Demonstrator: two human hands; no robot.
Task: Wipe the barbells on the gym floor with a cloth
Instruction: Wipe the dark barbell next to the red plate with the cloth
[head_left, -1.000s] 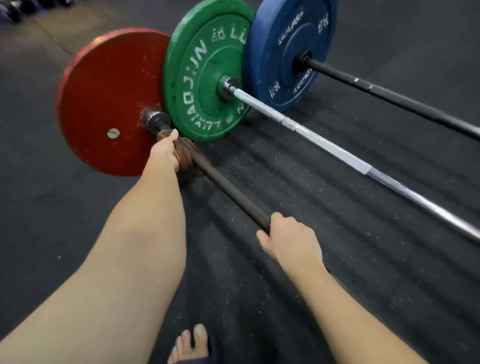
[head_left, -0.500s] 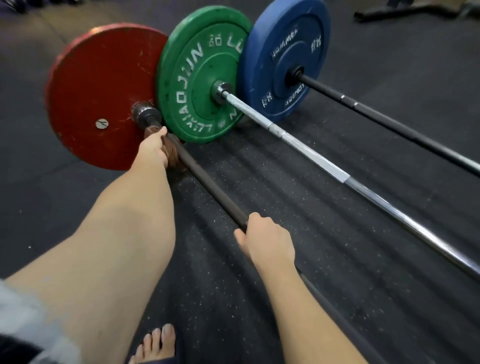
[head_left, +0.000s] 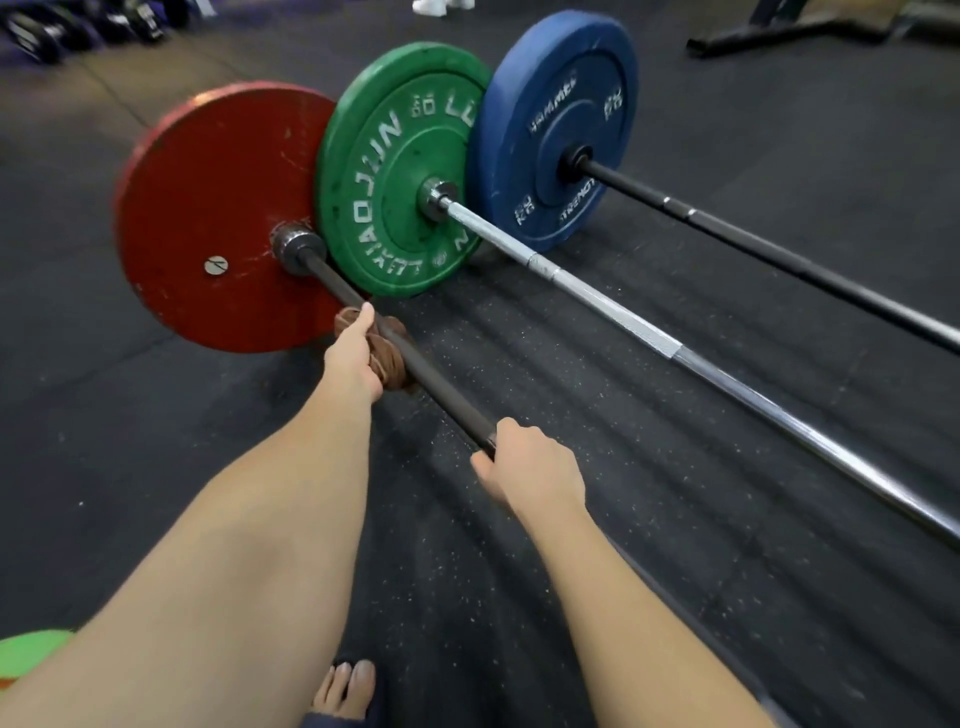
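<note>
Down on the gym floor (head_left: 519, 364), at the nearest of three barbells: grips a brown cloth (head_left: 388, 358) in the left hand (head_left: 352, 358), fingers curled so the wad wraps the dark shaft (head_left: 447, 404) — likely for contact all round. Clamps the right hand (head_left: 535, 467) on the same shaft nearer the body, probably to stop the bar rolling. Has slid the cloth off the collar (head_left: 293, 247) by the red plate (head_left: 208, 197) since a moment ago, toward the right hand — same right grip as before.
</note>
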